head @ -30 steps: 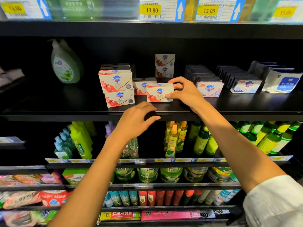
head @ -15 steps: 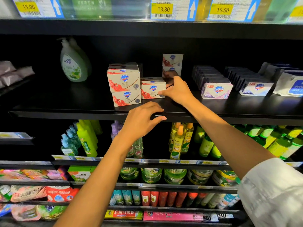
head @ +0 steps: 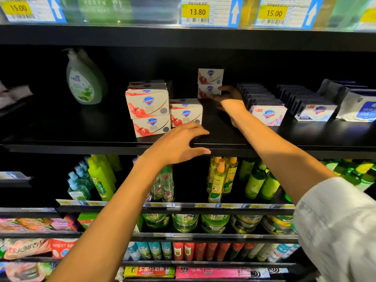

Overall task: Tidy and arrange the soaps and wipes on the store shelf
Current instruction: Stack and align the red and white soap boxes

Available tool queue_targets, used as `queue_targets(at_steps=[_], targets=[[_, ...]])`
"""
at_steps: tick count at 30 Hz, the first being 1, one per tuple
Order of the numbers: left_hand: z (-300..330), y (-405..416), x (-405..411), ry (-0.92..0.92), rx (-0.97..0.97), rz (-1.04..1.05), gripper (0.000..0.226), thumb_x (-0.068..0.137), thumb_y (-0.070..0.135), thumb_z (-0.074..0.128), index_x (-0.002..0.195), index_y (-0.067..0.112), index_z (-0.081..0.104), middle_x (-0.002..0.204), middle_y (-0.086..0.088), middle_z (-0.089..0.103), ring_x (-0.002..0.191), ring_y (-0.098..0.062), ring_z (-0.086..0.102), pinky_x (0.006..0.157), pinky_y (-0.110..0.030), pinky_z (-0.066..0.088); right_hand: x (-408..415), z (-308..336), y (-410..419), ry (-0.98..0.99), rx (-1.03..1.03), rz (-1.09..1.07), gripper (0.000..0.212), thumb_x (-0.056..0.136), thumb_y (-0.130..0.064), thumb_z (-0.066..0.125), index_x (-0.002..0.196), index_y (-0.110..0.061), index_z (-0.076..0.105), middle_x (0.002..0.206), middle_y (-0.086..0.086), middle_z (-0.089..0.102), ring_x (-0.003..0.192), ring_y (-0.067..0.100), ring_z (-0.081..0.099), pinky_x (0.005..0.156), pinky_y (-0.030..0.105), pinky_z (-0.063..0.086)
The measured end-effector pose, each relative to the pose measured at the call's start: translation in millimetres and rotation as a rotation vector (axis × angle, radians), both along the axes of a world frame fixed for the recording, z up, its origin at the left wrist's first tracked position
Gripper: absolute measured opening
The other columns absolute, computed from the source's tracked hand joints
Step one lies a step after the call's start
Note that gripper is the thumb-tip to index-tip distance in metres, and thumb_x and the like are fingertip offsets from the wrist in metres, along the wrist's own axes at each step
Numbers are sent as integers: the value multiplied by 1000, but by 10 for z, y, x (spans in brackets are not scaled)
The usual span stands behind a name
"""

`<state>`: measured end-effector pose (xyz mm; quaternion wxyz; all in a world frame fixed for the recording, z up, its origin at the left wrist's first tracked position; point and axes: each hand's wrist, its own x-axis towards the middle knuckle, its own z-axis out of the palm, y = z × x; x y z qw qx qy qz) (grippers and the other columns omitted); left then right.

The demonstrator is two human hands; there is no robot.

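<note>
Centre frame: black shelf [head: 81, 127] carried red soap boxes [head: 147, 102] stacked two high. Right hand [head: 228, 98] touched rear soap stack [head: 209, 83]; left hand [head: 179, 145] rested on shelf edge. Upper left: green pump bottle [head: 83, 82].

place: shop | evidence: price tags [head: 196, 12]; stocked black shelves [head: 81, 147]; boxed soaps [head: 147, 103]

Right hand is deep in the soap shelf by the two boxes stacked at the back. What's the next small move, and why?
Probably close the right hand on the lower box of the rear stack and draw the stack forward. Its fingers reach that box, whether touching is unclear, while the stack sits far behind the front soap boxes, with bare shelf ahead. The left hand rests at the edge.
</note>
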<state>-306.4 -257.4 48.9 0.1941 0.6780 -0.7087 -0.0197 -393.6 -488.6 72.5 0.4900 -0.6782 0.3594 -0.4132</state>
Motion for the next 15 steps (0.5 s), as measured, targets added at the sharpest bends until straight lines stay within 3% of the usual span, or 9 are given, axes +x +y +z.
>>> queue_targets(at_steps=[3, 7, 11, 15], targets=[[33, -146, 32, -13, 81, -23, 75, 88, 76, 57, 151, 35, 50, 154, 13, 43, 142, -10, 41, 117, -41, 39, 178, 7, -286, 43, -30, -85, 49, 79, -16, 88, 120, -14, 60, 137, 10, 65, 125, 27, 62, 107, 43, 52], [-33, -175, 119, 33, 104, -35, 83, 81, 84, 51, 150, 38, 52, 159, 14, 42, 150, -8, 32, 123, -42, 33, 326, 100, -449, -19, -12, -102, 57, 88, -10, 79, 139, -9, 54, 140, 8, 62, 122, 19, 59, 101, 29, 50], [-82, -171, 124, 79, 25, -53, 82, 79, 86, 53, 145, 38, 58, 155, 16, 48, 145, -6, 40, 121, -41, 37, 530, 113, -671, -60, 57, -114, 67, 85, -11, 83, 145, -13, 51, 142, 9, 63, 130, 26, 60, 108, 45, 51], [-62, -153, 131, 104, 33, -56, 78, 82, 81, 58, 145, 35, 59, 155, 14, 49, 148, -6, 37, 121, -42, 36, 720, 73, -935, 1, 37, -141, 71, 83, -18, 85, 146, -16, 53, 142, 8, 63, 132, 29, 59, 110, 48, 50]])
